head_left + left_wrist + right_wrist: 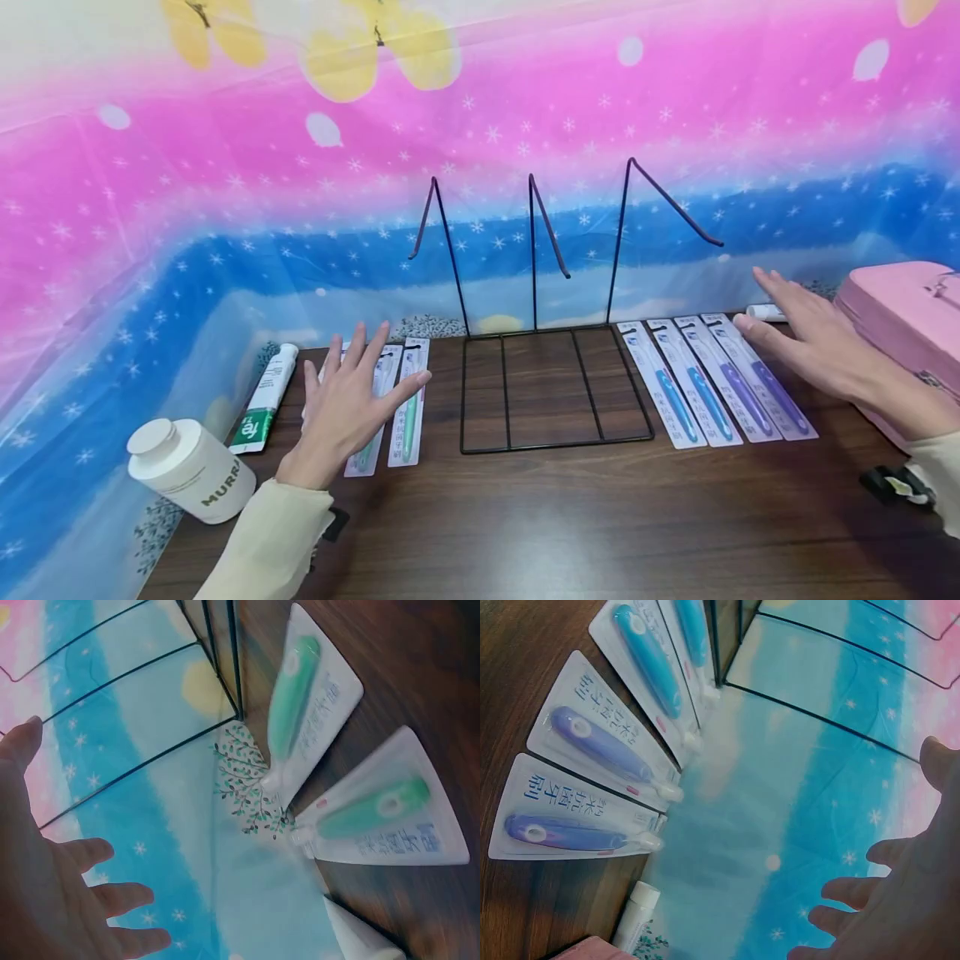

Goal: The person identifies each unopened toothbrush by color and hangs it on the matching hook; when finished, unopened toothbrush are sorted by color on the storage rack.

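Note:
My left hand (345,408), fingers spread and straight, hovers over packaged toothbrushes on the left and holds nothing. Beneath and beside it lie green toothbrushes in blister packs (408,404), partly hidden by the hand. My right hand (817,342) is likewise spread, above the far end of a row of packs on the right. That row holds blue toothbrushes (675,404) and purple toothbrushes (742,396). Between the hands stands a black wire rack (557,448) with three upright prongs, its hooks bare. Both wrist views show the hands apart from the packs.
At the left stand a white bottle (195,471), tilted in view, and a green-and-white toothpaste tube (264,400). A pink case (900,325) sits at the right edge, near a small white tube (765,312). Patterned cloth (525,108) hangs behind the brown wooden table (540,533).

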`<control>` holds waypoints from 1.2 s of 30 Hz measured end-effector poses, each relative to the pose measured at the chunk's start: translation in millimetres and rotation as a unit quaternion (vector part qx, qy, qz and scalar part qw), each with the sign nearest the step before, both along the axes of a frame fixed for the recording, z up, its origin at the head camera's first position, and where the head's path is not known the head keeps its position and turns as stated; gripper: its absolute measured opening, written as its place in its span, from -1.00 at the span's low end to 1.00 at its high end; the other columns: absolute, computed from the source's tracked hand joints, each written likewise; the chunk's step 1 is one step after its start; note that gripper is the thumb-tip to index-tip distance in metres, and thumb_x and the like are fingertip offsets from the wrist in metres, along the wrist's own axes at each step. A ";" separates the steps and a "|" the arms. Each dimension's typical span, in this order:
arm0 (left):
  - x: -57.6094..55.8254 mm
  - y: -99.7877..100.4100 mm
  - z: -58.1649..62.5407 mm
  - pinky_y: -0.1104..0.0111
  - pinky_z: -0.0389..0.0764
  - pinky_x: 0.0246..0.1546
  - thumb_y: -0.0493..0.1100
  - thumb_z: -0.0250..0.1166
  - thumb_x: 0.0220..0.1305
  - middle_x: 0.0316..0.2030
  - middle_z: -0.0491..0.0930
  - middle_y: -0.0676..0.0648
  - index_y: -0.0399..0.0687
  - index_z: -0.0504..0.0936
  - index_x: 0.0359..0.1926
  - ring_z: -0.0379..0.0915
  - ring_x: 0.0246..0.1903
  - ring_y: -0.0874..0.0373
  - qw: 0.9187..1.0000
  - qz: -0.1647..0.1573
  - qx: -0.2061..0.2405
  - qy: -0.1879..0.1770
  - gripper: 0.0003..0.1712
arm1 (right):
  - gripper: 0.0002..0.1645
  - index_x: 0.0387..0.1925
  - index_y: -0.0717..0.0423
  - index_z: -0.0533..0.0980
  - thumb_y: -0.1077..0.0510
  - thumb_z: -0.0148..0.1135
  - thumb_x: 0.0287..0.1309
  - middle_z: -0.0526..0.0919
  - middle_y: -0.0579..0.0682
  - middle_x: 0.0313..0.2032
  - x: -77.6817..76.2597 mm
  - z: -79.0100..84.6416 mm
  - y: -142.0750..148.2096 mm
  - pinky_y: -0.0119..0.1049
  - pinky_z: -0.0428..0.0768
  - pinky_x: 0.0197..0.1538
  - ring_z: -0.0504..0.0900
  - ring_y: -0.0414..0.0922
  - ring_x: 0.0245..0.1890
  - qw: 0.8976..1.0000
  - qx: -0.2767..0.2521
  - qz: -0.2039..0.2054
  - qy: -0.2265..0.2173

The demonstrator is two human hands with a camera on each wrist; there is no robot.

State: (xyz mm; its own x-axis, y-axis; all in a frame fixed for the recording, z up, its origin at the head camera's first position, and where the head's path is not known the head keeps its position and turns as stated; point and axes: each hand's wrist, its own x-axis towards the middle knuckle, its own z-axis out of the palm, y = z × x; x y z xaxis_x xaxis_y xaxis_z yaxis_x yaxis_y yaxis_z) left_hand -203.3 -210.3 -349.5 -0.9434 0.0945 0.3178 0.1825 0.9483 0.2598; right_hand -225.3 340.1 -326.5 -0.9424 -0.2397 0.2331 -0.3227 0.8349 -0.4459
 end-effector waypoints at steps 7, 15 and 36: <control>-5.4 10.4 0.3 -0.27 -0.31 0.27 0.59 0.02 0.12 0.49 -0.10 -0.18 0.17 -0.04 0.54 -0.32 0.45 -0.23 1.000 -0.018 0.015 0.005 0.11 | -0.17 0.51 -0.32 -0.29 -0.14 -0.09 0.43 -0.26 0.11 0.51 -1.9 3.3 9.3 0.40 -0.28 0.25 -0.27 0.32 0.43 0.998 -0.059 0.011 -0.030; -13.3 19.5 -3.3 -0.14 -0.03 0.31 0.54 0.17 0.07 0.49 -0.05 -0.09 0.16 -0.01 0.53 -0.17 0.44 -0.15 0.995 -0.046 0.090 0.002 0.14 | -0.15 0.50 -0.39 -0.35 -0.26 -0.15 0.42 -0.28 0.19 0.50 -1.7 4.7 16.5 0.51 -0.15 0.14 -0.22 0.43 0.39 0.991 -0.090 -0.034 -0.093; -30.3 31.4 -32.0 0.09 0.42 0.13 0.13 0.42 0.13 0.29 0.38 -0.09 0.09 0.37 0.36 0.32 0.25 -0.01 0.926 -0.052 0.358 -0.103 -0.20 | -0.17 0.49 -0.12 0.09 -0.32 -0.01 0.32 0.26 0.18 0.37 -15.0 -4.7 38.2 -0.01 0.41 0.17 0.58 -0.28 0.02 0.972 -0.175 -0.066 -0.144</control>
